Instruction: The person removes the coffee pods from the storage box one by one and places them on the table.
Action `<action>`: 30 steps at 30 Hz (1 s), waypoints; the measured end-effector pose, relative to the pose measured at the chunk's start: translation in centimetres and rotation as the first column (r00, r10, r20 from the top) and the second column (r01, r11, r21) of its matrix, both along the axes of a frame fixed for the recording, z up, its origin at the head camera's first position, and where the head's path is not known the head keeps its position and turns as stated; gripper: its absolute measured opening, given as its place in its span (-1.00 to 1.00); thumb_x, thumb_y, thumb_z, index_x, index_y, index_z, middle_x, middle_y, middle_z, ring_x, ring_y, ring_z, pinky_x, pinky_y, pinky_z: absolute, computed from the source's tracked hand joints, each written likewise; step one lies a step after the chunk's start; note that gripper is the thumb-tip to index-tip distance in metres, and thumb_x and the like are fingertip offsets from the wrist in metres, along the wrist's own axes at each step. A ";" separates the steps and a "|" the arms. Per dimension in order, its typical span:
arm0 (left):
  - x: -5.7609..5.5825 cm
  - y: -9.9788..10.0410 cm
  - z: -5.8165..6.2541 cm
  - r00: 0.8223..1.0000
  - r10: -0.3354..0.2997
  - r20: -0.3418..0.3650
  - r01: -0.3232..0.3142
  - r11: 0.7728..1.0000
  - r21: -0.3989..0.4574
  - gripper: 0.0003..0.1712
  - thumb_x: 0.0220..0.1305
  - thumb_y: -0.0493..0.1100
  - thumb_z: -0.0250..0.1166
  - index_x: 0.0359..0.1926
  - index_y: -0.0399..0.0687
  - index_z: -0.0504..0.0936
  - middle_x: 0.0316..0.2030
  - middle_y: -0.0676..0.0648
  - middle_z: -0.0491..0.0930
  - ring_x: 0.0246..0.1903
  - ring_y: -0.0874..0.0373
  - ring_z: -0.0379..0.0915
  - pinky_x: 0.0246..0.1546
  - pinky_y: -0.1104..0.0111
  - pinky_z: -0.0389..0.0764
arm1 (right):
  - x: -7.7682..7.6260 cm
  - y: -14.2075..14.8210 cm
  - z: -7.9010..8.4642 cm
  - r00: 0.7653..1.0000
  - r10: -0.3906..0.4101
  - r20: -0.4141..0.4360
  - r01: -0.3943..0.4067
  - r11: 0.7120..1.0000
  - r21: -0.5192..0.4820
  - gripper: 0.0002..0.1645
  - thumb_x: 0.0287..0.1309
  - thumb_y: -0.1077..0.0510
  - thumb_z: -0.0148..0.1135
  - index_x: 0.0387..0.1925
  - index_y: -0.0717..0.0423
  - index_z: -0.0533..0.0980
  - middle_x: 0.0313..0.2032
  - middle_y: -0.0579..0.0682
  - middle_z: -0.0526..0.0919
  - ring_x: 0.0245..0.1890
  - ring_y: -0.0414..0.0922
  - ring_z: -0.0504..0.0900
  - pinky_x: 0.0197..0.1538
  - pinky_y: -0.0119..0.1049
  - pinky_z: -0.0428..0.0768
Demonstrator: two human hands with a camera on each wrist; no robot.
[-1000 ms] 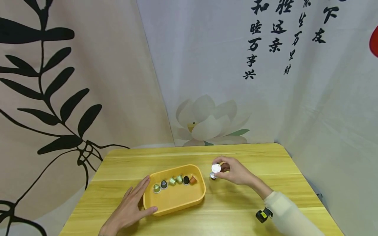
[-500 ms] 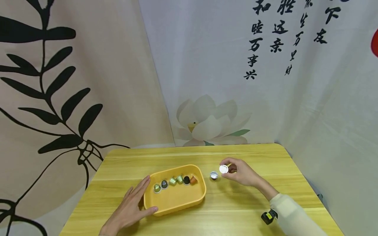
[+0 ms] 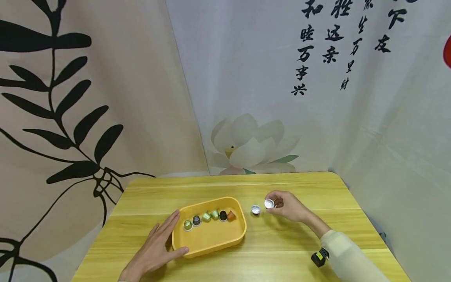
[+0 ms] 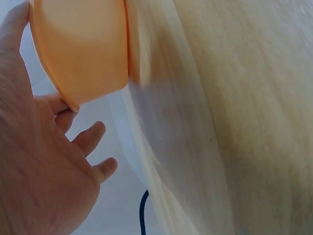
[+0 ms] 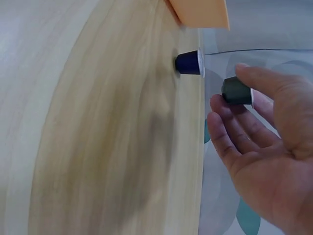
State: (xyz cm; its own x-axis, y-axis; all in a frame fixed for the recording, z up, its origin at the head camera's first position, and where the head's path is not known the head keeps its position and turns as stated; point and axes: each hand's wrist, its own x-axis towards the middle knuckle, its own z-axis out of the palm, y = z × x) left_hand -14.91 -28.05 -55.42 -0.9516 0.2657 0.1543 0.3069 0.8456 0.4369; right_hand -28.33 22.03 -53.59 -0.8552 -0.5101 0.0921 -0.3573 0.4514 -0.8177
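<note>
My right hand [image 3: 292, 206] pinches a dark green coffee capsule [image 5: 236, 91] between thumb and fingers, just above the table, its silvery lid tilted up. Left of it a dark blue capsule [image 5: 188, 63] stands on its narrow end, silver lid [image 3: 255, 210] upward. My left hand [image 3: 153, 248] lies spread along the left end of a yellow tray [image 3: 208, 247], thumb at the near rim and fingers at the far-left side; the left wrist view shows the tray wall [image 4: 80, 49] by the fingers. Inside the tray, a row of several capsules [image 3: 214, 214] includes green, black and orange ones.
The wood-grain table [image 3: 282, 254] extends around the tray, with its far edge near a printed curtain [image 3: 246, 78]. A small black device [image 3: 320, 257] hangs at the right wrist below the pale sleeve [image 3: 349, 254]. A dark cable [image 4: 143, 213] shows below the table edge.
My right hand moved right with its capsule, away from the standing one, which came into full view. The held capsule has since tilted slightly and lowered. My left hand stayed at the tray.
</note>
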 end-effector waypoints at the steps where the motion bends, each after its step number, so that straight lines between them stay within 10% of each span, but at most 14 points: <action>1: 0.0 0.0 0.0 1.000 0.000 0.003 0.000 1.000 0.002 0.33 0.32 0.49 0.52 0.82 -0.06 0.16 0.84 -0.11 0.09 0.65 -0.40 0.35 0.57 -0.65 0.15 | 0.0 0.0 -0.2 1.000 -0.003 0.000 0.003 1.000 0.004 -0.59 0.40 0.23 0.58 0.19 0.25 0.67 -0.04 0.09 0.82 -0.09 -0.17 0.78 -0.03 -0.40 0.81; 30: -0.1 -0.2 -0.4 1.000 0.012 0.010 -0.012 1.000 0.005 0.34 0.31 0.50 0.52 0.83 -0.04 0.16 0.84 -0.08 0.10 0.67 -0.38 0.34 0.57 -0.65 0.14 | -0.9 -1.1 -1.9 1.000 0.009 -0.018 -0.006 0.985 0.174 -0.71 0.32 0.28 0.61 0.03 0.14 0.72 -0.15 -0.04 0.81 -0.17 -0.24 0.68 -0.07 -0.46 0.71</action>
State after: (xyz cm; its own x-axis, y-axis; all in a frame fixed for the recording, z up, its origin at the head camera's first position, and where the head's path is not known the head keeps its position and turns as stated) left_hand -14.99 -28.29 -55.82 -0.9562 0.2537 0.1462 0.2926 0.8468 0.4443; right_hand -29.25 20.89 -55.46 -0.8503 -0.5260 0.0168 -0.3753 0.5837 -0.7200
